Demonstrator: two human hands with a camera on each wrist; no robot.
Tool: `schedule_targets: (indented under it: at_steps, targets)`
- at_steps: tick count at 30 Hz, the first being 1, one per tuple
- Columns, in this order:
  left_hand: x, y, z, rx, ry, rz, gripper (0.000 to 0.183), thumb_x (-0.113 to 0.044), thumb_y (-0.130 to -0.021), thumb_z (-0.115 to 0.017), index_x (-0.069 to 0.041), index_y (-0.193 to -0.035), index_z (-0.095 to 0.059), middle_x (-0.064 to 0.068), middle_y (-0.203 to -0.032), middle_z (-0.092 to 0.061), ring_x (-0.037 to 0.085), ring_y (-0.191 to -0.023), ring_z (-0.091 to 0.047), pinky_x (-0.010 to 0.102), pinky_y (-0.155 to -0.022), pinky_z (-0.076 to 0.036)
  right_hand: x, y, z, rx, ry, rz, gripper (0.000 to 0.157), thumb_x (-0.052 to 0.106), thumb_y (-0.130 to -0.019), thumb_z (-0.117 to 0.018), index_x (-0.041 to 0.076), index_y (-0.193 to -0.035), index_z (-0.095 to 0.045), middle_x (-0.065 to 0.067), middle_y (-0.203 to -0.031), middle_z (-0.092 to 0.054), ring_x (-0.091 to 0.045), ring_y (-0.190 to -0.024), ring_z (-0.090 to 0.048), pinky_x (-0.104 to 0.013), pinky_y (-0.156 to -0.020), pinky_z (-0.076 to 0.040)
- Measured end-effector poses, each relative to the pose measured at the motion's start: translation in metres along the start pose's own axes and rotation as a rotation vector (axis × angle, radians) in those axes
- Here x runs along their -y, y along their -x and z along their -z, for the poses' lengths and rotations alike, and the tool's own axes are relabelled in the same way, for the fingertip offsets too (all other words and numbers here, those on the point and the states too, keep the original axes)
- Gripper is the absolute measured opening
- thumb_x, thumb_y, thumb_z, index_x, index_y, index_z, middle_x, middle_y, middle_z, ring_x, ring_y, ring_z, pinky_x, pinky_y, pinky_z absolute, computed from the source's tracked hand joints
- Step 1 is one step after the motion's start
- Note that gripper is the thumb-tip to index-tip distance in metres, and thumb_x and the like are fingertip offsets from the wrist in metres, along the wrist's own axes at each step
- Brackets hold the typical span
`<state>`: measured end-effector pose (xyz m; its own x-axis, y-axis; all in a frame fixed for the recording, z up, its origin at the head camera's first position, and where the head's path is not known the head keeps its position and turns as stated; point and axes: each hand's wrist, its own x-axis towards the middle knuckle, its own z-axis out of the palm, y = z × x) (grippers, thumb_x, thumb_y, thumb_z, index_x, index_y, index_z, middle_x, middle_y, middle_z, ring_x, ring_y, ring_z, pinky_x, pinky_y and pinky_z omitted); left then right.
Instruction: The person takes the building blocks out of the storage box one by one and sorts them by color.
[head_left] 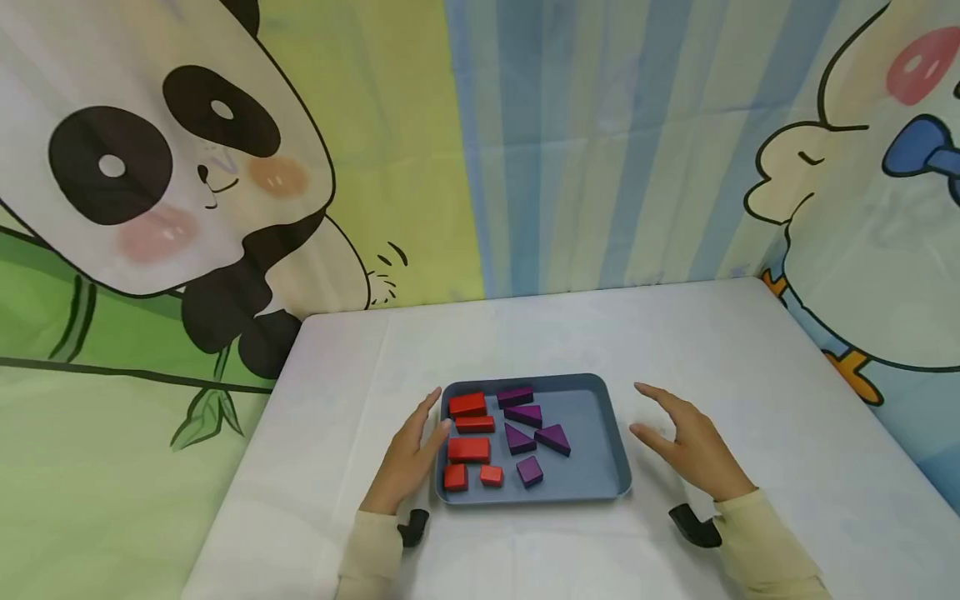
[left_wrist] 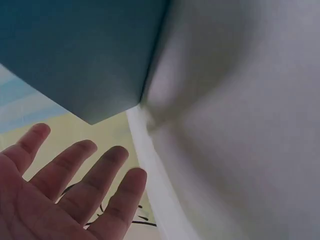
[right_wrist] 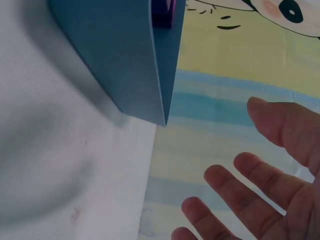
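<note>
- Tray [head_left: 596,442], on tabletop [head_left: 547,554]: best kept level, lest blocks [head_left: 468,451] slide.
- Left hand [head_left: 405,468], tray's left end: fingers spread; contact unclear.
- Right hand [head_left: 699,452], off right end: fingers wide, empty; best aligned opposite.

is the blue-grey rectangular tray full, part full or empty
Part full: the tray holds red boxy blocks at its left and purple, mostly triangular blocks in its middle; its right side shows bare.
</note>
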<state>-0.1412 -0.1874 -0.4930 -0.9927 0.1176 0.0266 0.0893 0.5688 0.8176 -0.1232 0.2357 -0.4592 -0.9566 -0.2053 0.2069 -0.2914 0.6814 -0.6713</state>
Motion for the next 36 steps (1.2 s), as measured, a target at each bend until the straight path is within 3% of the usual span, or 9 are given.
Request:
schedule_targets:
  at_steps: [6,12,16,22,30,36]
  targets:
    - [0.001,-0.007,-0.002,0.053,0.111,0.034,0.070,-0.017,-0.100,-0.076,-0.013,-0.164,-0.047,0.023,-0.166,-0.045,0.050,-0.147,-0.049,0.061,-0.116,-0.043,0.015,-0.010,-0.011,0.024,-0.035,0.037,0.063,0.013,-0.099,-0.079,0.000,-0.155,-0.054,-0.028,-0.153,-0.057,-0.053,-0.140,-0.052,-0.071,-0.108,-0.043]
    - [0.004,-0.013,-0.005,0.045,0.131,0.062,0.070,0.000,-0.091,-0.074,-0.009,-0.158,-0.054,0.025,-0.160,-0.051,0.051,-0.139,-0.056,0.059,-0.105,-0.053,0.028,-0.020,-0.029,0.056,-0.097,0.068,0.057,0.004,-0.097,-0.078,-0.003,-0.150,-0.058,-0.026,-0.149,-0.062,-0.051,-0.131,-0.061,-0.063,-0.105,-0.051]
    - [0.007,-0.014,-0.006,0.029,0.128,0.083,0.073,0.002,-0.088,-0.071,-0.009,-0.158,-0.056,0.024,-0.160,-0.052,0.049,-0.137,-0.058,0.056,-0.100,-0.056,0.034,-0.026,-0.045,0.120,-0.170,0.039,0.054,0.003,-0.097,-0.078,-0.007,-0.147,-0.059,-0.027,-0.146,-0.063,-0.050,-0.129,-0.063,-0.057,-0.104,-0.054]
    - [0.010,-0.012,-0.004,0.032,0.159,0.099,0.076,0.006,-0.085,-0.067,-0.008,-0.159,-0.055,0.023,-0.161,-0.051,0.047,-0.136,-0.059,0.041,-0.085,-0.058,0.037,-0.031,-0.071,0.208,-0.237,-0.063,0.051,0.002,-0.096,-0.079,-0.006,-0.143,-0.062,-0.027,-0.144,-0.064,-0.048,-0.124,-0.067,-0.053,-0.098,-0.058]
    - [0.014,-0.011,-0.007,0.028,0.172,0.098,0.076,0.006,-0.087,-0.065,-0.010,-0.160,-0.054,0.021,-0.162,-0.051,0.047,-0.136,-0.060,0.035,-0.082,-0.055,0.036,-0.035,-0.095,0.146,-0.164,-0.118,0.045,0.000,-0.089,-0.085,-0.002,-0.132,-0.072,-0.022,-0.130,-0.073,-0.039,-0.114,-0.073,-0.052,-0.094,-0.059]
    - [0.022,-0.012,-0.007,0.040,0.201,0.079,0.076,0.004,-0.089,-0.065,-0.012,-0.162,-0.052,0.020,-0.162,-0.051,0.045,-0.137,-0.059,0.036,-0.088,-0.056,0.035,-0.038,-0.097,0.122,-0.137,-0.114,0.035,0.001,-0.089,-0.085,0.001,-0.122,-0.076,-0.016,-0.118,-0.076,-0.033,-0.108,-0.074,-0.051,-0.091,-0.060]
